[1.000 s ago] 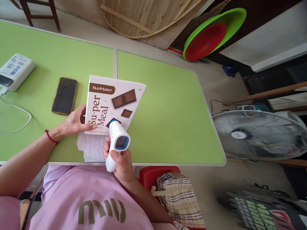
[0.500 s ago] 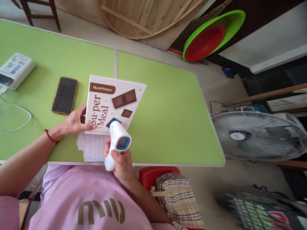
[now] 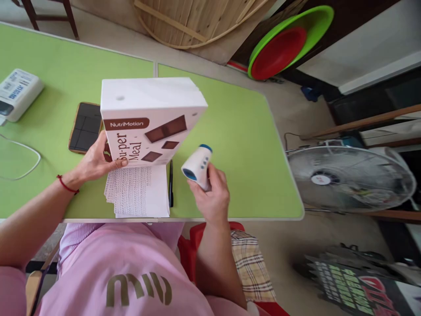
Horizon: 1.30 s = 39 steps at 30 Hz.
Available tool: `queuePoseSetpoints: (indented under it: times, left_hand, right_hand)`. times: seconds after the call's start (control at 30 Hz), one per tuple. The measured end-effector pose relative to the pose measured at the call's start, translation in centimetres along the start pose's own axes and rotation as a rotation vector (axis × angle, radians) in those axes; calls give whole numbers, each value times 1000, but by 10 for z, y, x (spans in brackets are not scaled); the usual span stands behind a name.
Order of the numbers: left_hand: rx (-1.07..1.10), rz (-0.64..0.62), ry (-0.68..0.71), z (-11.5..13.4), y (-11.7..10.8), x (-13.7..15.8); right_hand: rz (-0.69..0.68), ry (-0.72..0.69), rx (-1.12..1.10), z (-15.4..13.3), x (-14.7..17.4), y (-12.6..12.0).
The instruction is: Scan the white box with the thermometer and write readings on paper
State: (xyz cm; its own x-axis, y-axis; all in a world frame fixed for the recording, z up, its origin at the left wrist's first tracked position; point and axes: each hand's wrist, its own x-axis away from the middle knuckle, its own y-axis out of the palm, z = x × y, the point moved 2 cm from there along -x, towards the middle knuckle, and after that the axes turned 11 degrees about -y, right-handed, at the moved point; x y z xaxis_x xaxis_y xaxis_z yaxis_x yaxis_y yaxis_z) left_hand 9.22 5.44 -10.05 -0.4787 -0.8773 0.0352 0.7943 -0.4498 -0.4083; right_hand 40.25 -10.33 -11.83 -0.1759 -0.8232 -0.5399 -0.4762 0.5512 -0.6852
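"What do the fingers hold?"

"The left hand [image 3: 94,161] grasps a white Su-per Meal box [image 3: 154,131], thumb on the front, fingers behind its left edge. The right hand [image 3: 214,193] wraps around a white-and-blue thermometer [image 3: 197,166], held above the table [image 3: 250,153] to the box's right."

"And just beyond?"

"One black pen [image 3: 171,186] lies beside overlapping sheets [image 3: 140,193], too bunched to count. The tilted box hides their far end and cuts across one phone [image 3: 84,127]; whether it touches the tabletop, I cannot tell."

"Farther along the surface?"

"One white block [image 3: 21,94] and one white cable [image 3: 37,158] occupy the left of the green, pale-edged top. A single seam shows past the box."

"The room?"

"Two basins, a red basin [image 3: 279,52] against a larger green basin [image 3: 320,24], lean on edge near a round wooden panel [image 3: 197,19]. One caged fan [image 3: 351,177] faces the table's right end. Nearer, the right forearm [image 3: 215,263] blocks part of a red seat [image 3: 187,254] and a checked cloth [image 3: 253,263]."
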Motion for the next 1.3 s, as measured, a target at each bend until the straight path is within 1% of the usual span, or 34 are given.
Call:
queuePoseSetpoints:
  times: [0.07, 0.13, 0.23, 0.3, 0.37, 0.4, 0.47, 0.5, 0.53, 0.57, 0.6, 0.67, 0.73, 0.8, 0.87, 0.93, 1.03, 1.1, 1.13, 1.17, 1.23, 1.3]
  left_hand:
    - [-90, 62, 57, -4, -2, -3]
    - [-169, 94, 97, -9, -2, -5]
    - [-281, 125, 98, -18, 0, -6]
    - [-363, 145, 100, -20, 2, -6]
    - [-449, 176, 82, -15, 3, -4]
    - [-496, 194, 50, -10, 2, -3]
    - [-597, 230, -105, 1, -2, 0]
    - [-657, 204, -194, 7, -3, 2]
    - [-726, 137, -285, 13, -3, 3]
    - [-810, 37, -364, 18, -3, 5]
    - [-900, -56, -401, 23, -2, 7]
    - [-1052, -234, -410, 30, 1, 11]
    - [-1154, -350, -385, 33, 5, 14]
    - [-1202, -412, -365, 34, 9, 16]
    - [-1215, -447, -351, 34, 12, 16]
    - [-1214, -464, -341, 35, 15, 16]
    - [-1202, -473, -334, 36, 18, 17]
    - [-1180, -468, -294, 37, 20, 20]
    - [-1162, -453, -238, 38, 21, 22]
    - [-1137, -430, -147, 39, 23, 25]
    - [-1042, -374, 136, 42, 28, 31]
    - [-896, -351, 441, 45, 36, 40]
  right_hand:
    - [-72, -15, 164, 29, -1, 8]
    - [-119, -2, 242, 48, 1, 16]
    - [-150, 12, 285, 60, 2, 23]
    - [-149, -11, 289, 58, 0, 23]
    - [-103, -45, 294, 49, -2, 19]
    - [-65, -57, 289, 42, -2, 17]
    - [-5, -50, 242, 25, 1, 14]
    - [-12, -33, 191, 15, 4, 14]
    - [-55, -7, 142, 6, 7, 16]
    - [-114, 19, 112, -3, 11, 19]
    - [-168, 37, 108, -11, 14, 23]
    - [-234, 63, 126, -22, 17, 31]
    - [-237, 66, 143, -26, 17, 35]
    - [-194, 36, 121, -26, 14, 35]
    - [-121, -15, 25, -26, 12, 29]
    - [-32, -45, -156, -26, 11, 21]
    - [61, -38, -487, -32, 14, 16]
    - [124, -34, -635, -37, 17, 17]
    - [162, -30, -673, -40, 19, 19]
    - [193, -17, -690, -42, 21, 21]
    - [215, 37, -684, -46, 24, 25]
    - [163, 114, -659, -48, 25, 28]
